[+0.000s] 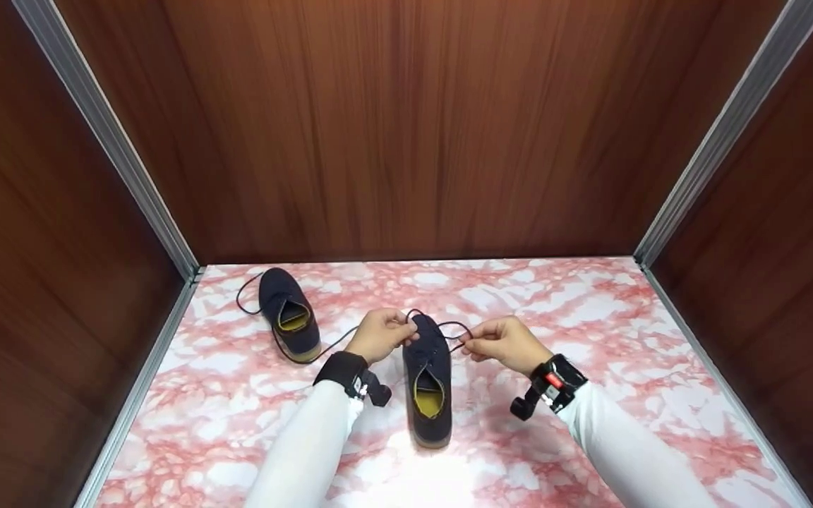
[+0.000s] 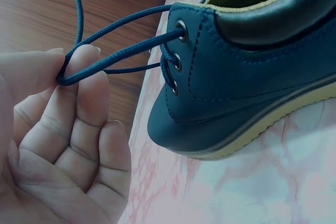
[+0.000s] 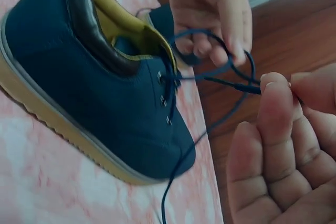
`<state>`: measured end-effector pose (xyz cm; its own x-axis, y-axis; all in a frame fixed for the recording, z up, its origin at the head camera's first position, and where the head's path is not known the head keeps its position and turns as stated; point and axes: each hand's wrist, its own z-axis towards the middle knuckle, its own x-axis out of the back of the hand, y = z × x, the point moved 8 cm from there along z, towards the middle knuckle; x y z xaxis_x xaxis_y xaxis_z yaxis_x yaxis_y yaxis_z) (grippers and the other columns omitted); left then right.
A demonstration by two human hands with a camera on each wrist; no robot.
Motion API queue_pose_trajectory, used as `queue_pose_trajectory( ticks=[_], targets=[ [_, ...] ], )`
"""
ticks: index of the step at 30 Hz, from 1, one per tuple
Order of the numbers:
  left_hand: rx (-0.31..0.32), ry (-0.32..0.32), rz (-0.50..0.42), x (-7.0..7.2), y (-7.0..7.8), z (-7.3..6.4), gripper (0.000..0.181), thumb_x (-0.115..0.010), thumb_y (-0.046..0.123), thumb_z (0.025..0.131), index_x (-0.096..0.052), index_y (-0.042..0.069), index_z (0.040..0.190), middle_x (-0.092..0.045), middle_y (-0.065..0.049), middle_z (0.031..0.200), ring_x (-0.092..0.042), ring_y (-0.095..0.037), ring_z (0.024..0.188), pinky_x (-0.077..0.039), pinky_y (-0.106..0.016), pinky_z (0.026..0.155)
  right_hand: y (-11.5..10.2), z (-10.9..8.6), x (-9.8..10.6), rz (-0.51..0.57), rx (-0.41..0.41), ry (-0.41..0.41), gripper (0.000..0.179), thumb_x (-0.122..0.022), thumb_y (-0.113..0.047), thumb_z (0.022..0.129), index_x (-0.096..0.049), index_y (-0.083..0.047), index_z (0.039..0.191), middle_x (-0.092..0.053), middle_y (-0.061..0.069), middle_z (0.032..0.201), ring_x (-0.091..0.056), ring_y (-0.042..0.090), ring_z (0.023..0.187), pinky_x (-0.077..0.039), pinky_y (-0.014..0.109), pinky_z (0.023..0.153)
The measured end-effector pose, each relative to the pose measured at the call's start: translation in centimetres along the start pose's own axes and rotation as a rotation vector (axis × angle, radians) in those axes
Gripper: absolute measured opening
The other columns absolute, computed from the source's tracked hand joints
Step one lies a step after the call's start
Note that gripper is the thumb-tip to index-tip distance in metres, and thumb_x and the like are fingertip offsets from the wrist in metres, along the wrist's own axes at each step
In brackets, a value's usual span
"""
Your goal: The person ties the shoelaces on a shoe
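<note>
Left hand [image 1: 380, 335] at 10 o'clock, right hand [image 1: 507, 344] at 2 o'clock of navy, yellow-lined low-cut shoe [image 1: 423, 347]; each pinches round navy cord shoelace [image 2: 126, 54]. Risk: uneven pull could collapse loop.

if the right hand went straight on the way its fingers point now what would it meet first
Beyond the shoelace it pinches, the right hand would likely meet the nearer navy lace-up shoe; depth is unclear, so maybe the left hand instead.

2 navy shoes [image 1: 426, 355], yellow insides [image 1: 429, 404].
</note>
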<state>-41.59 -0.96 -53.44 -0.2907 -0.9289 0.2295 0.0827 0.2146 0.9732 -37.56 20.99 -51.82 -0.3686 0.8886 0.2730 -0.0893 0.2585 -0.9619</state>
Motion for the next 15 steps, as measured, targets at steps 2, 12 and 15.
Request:
queue_pose_trajectory(
  ticks=[2, 12, 15],
  targets=[
    [-0.005, 0.006, 0.008, 0.0, -0.1, 0.1, 0.011, -0.069, 0.007, 0.097, -0.071, -0.004, 0.096, -0.080, -0.016, 0.087, -0.071, -0.013, 0.072, -0.051, -0.018, 0.068, -0.5, 0.0, -0.7, -0.030, 0.042, 0.010, 0.023, -0.072, -0.003, 0.095, -0.073, 0.014, 0.111, -0.077, 0.030, 0.103, -0.074, 0.004, 0.080, -0.063, 0.023, 0.075],
    [0.009, 0.025, 0.004, -0.1, -0.3, 0.2, 0.011, -0.069, 0.007, 0.098, -0.071, -0.002, 0.093, -0.079, -0.016, 0.087, -0.071, -0.015, 0.075, -0.057, -0.027, 0.075, -3.1, -0.2, -4.6, -0.409, 0.296, 0.109, 0.013, -0.079, -0.006, 0.091, -0.082, 0.001, 0.101, -0.082, 0.012, 0.095, -0.073, 0.004, 0.080, -0.060, 0.020, 0.072],
    [0.002, 0.024, 0.005, -0.1, -0.2, 0.1, 0.011, -0.069, 0.007, 0.098, -0.071, -0.003, 0.093, -0.079, -0.015, 0.087, -0.071, -0.015, 0.075, -0.057, -0.026, 0.074, -3.7, -0.3, -5.6, -0.567, 0.372, 0.129, 0.010, -0.079, -0.005, 0.090, -0.083, -0.004, 0.100, -0.082, 0.007, 0.093, -0.074, 0.009, 0.080, -0.061, 0.024, 0.072]
  ],
)
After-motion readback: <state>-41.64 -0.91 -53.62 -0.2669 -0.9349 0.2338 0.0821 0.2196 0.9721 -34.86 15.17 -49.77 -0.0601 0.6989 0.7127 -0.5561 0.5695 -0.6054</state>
